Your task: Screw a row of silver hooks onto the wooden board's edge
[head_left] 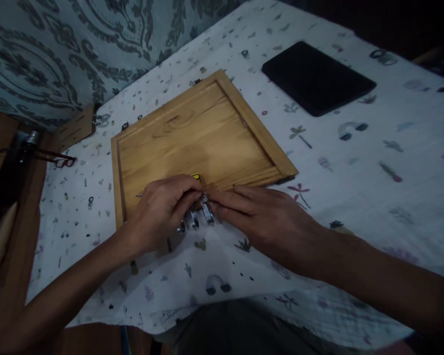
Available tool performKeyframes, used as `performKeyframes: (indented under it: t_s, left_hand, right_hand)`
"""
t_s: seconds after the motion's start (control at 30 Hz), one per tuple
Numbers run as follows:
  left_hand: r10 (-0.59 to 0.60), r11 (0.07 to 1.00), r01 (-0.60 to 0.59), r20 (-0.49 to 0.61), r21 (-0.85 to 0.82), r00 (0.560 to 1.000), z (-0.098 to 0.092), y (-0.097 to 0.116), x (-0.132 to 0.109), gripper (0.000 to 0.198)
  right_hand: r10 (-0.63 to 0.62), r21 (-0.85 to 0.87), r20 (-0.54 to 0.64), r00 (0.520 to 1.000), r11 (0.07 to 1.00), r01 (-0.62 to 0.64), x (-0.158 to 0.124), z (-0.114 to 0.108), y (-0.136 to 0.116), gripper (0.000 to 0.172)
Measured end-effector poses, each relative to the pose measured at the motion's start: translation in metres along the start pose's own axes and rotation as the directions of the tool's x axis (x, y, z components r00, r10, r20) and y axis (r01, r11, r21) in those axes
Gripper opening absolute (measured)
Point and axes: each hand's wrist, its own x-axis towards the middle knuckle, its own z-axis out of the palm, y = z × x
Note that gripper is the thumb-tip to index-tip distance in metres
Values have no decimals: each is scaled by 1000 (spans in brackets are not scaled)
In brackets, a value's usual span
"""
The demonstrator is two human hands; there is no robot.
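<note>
A framed wooden panel (192, 133) lies on the cloth-covered table. At its near edge, my left hand (157, 209) is closed, thumb and fingers pinched together, and what is in the pinch is hidden. My right hand (268, 219) meets it from the right, fingers pressed together on the end of a shiny metal piece (207, 213). Another shiny metal piece (194, 219) shows under the left fingers, with part of one more beside it. Just beyond the left fingertips a small yellow-and-black thing (196, 176) sticks out. A thin pointed metal tip (139, 195) shows beside the left hand.
A black tablet-like slab (318, 79) lies at the back right on the patterned tablecloth (373, 192). Eyeglasses (61, 160) rest at the left edge, close to a flat brown piece (77, 128). A patterned wall or curtain (107, 39) borders the back.
</note>
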Motion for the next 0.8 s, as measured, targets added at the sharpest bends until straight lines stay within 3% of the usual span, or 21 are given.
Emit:
performKeyframes:
  t_s: [0.8]
  left_hand:
    - [87,994,-81,-77,78,993,6,-4,-3,14]
  right_hand:
    - [3,0,1,1000,1000,-3,2,-1,0,37]
